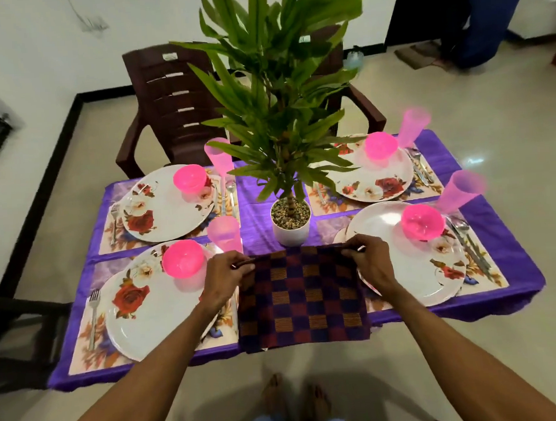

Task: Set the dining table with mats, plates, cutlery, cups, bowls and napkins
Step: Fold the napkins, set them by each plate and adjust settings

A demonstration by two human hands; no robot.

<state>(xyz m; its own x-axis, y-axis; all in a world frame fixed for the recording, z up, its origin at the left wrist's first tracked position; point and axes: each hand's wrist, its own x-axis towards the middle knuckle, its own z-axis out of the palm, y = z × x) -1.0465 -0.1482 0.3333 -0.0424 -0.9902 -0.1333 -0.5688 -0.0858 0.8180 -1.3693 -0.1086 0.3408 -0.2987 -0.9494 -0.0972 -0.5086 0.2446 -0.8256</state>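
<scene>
Spanning left grip (225, 277) to right grip (371, 264), checked napkin (303, 296), corners pinched.

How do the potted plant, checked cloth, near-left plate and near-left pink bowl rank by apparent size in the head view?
1. potted plant, clearly largest with its foliage.
2-3. checked cloth and near-left plate look about alike, so I won't rank them.
4. near-left pink bowl, smallest.

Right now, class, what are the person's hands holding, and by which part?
The checked napkin: left hand pinches its far left corner, right hand its far right corner.
</scene>
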